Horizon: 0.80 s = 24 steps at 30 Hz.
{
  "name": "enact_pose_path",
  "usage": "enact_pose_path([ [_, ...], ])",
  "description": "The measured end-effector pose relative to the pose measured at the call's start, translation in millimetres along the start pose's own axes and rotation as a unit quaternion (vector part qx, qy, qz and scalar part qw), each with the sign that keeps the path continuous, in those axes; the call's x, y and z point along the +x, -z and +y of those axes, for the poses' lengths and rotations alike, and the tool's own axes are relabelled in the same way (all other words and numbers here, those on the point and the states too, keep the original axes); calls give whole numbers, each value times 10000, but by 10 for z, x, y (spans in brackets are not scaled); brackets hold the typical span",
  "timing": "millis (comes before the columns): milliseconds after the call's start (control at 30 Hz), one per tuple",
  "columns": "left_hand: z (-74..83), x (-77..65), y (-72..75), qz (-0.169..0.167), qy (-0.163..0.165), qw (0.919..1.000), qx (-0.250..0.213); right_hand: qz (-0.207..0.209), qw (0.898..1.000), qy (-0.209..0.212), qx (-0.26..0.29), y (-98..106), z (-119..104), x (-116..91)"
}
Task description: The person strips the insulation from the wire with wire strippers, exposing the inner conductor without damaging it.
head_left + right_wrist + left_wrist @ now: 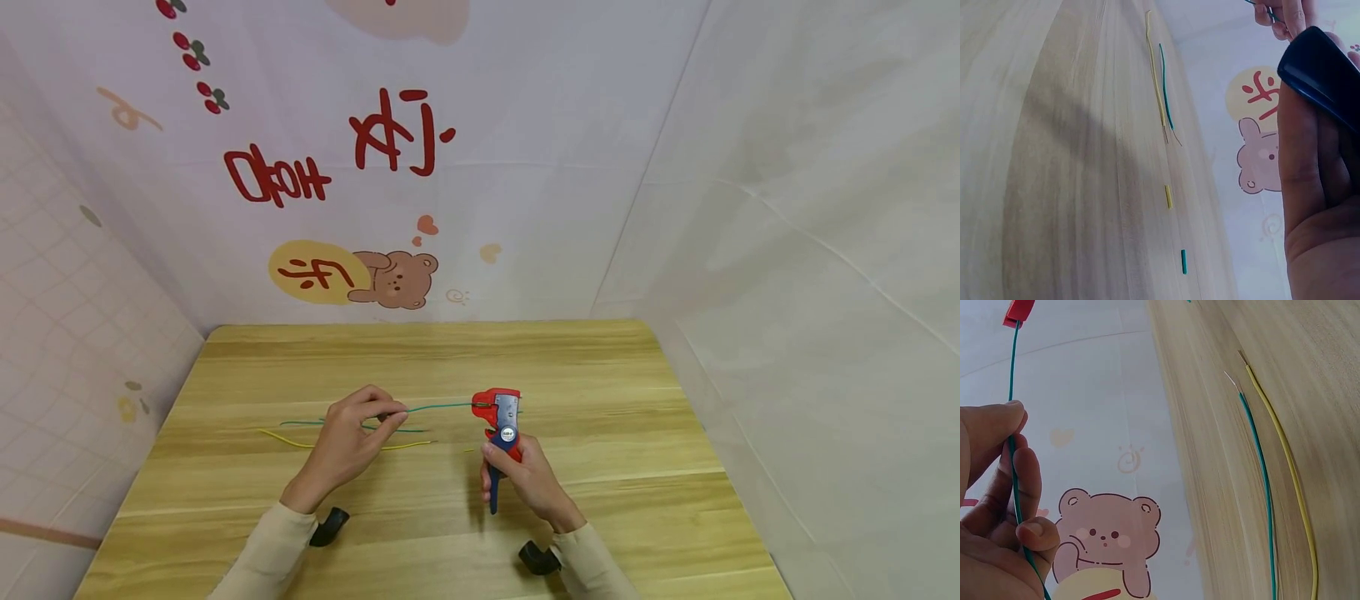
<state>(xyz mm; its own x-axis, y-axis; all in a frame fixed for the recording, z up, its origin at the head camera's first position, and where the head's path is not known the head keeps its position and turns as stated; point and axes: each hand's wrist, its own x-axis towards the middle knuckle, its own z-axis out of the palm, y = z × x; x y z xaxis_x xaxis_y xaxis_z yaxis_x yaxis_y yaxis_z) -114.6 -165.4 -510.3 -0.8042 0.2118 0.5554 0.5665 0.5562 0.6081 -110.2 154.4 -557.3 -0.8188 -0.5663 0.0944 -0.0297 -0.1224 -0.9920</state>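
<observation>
Between thumb and fingers, my left hand (347, 437) pinches a green wire (442, 406) that runs rightward. The wire's far end meets the red head of a wire stripper (497, 407), also seen at the top of the left wrist view. My right hand (534, 477) grips this tool by its handles, thumb on the near side. In the right wrist view, the tool's dark blue handle (1322, 72) sticks out past the fingers. On the table below my left hand lie a second green wire (1264, 469) and a yellow wire (1292, 469), both with bare metal ends.
Short cut bits of insulation, one yellow (1169, 196) and one green (1184, 262), lie on the wooden table (420, 542). A printed cloth wall (525, 167) stands behind the table's far edge. Black curved mounts (330, 527) sit at both wrists.
</observation>
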Motion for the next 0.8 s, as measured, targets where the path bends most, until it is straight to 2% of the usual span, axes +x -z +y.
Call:
enact_pose_path([
  [533, -11, -11, 4, 39, -48, 10000, 36, 283, 9987, -288, -316, -29, -5, -10],
  [633, -7, -17, -2, 59, -74, 9999, 50, 425, 9980, -351, -317, -36, 11, -16],
  [800, 10, -20, -18, 10, -64, 10000, -75, 945, 9939, -463, -315, -48, 33, -6],
])
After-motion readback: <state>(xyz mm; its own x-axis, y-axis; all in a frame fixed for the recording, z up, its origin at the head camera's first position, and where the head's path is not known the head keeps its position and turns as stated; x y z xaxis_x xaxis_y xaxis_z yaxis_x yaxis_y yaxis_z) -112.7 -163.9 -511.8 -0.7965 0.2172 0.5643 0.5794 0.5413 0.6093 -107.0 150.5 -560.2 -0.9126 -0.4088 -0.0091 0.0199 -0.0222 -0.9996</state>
